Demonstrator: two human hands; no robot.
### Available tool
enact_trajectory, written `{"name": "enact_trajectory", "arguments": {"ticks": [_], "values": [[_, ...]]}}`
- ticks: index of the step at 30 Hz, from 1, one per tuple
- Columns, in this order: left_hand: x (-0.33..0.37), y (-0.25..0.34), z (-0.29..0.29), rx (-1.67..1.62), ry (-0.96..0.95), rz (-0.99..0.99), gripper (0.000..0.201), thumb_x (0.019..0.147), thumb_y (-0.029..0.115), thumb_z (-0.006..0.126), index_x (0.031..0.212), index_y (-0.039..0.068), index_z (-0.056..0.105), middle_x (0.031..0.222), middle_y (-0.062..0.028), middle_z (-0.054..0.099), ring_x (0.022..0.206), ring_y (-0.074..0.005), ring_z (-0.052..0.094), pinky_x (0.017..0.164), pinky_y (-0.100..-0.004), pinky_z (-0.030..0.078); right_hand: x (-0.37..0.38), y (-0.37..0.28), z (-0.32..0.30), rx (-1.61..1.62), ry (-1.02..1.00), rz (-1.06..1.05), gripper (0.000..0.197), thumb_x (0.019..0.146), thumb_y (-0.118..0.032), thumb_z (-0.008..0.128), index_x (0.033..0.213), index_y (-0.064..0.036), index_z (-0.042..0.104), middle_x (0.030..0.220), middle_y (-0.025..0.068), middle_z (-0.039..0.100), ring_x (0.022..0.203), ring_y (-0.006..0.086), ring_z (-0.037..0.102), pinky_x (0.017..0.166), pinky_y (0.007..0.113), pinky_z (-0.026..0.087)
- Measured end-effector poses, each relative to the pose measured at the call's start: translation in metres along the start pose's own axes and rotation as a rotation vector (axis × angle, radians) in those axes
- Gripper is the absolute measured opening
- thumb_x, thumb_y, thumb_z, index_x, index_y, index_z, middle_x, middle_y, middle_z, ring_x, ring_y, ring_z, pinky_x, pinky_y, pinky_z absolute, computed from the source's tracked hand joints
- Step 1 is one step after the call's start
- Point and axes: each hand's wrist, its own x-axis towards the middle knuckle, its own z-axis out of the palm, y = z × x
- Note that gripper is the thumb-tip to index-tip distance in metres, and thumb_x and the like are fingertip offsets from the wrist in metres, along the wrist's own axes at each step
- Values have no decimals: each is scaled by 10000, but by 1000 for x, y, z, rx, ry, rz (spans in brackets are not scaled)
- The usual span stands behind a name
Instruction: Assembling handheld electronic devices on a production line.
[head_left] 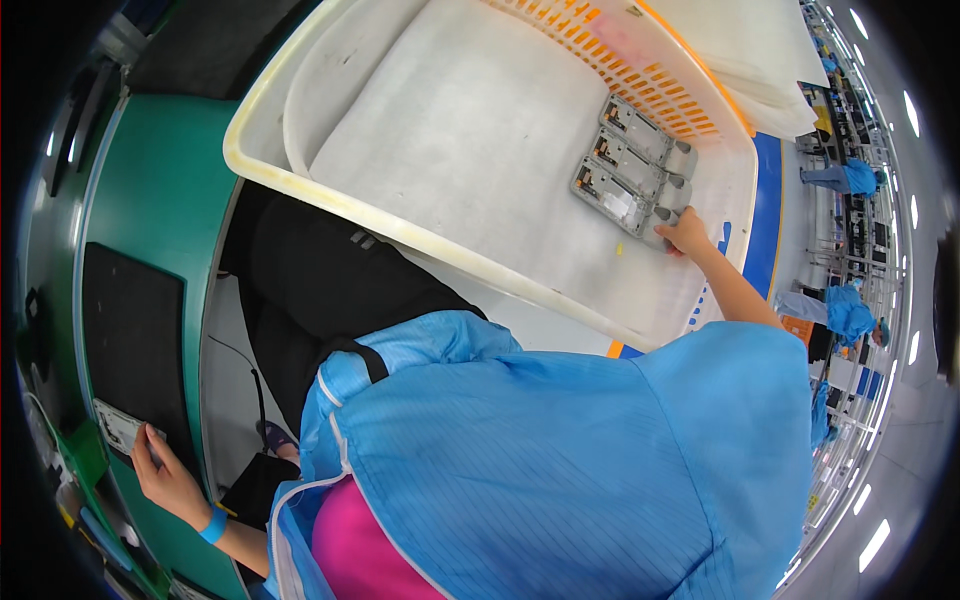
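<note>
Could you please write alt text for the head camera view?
A person's right hand touches the nearest of three grey rectangular housings in a white plastic basket; the left hand touches a flat silvery part by a black mat on a green workbench.

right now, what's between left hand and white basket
Between the left hand and white basket, the head view shows black mat, green bench, pale floor and black trousers.

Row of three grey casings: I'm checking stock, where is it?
In the head view, the row of grey casings lies right of centre inside the white basket, between its orange slotted wall and the right hand.
</note>
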Motion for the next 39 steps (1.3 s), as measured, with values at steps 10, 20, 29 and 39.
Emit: {"name": "enact_trajectory", "arguments": {"ticks": [10,20,29,39], "values": [[-2,1,-2,-83,-24,-77,236,1008,189,630,1111,-11,703,999,-150,709,855,-250,698,723,-338,548,21,21,11,331,-47,-29,507,789,-220,857,1134,23,576,733,65,612,514,150,566,451,324,527],[0,33,-37,-108,45,-2,145,945,95,697,1048,-5,711,895,-97,680,749,-195,634,594,-300,455,-13,-50,-25,-310,280,-319,508,845,-324,802,1166,25,618,905,157,680,727,208,665,649,337,579],[56,245,-41,-525,15,774,351,711,210,869,982,49,714,720,-61,552,594,-225,577,503,-353,463,-263,-282,-63,698,-621,-1165,423,1004,-166,622,1388,1,564,1150,65,697,1028,101,632,894,271,503],[57,318,-24,-581,64,1015,557,772,453,729,1254,176,705,1416,-164,525,1187,-331,515,969,-492,384,-208,-267,-96,862,-676,-917,295,957,-192,681,1197,-22,650,1096,19,696,990,75,629,863,274,508]]}}
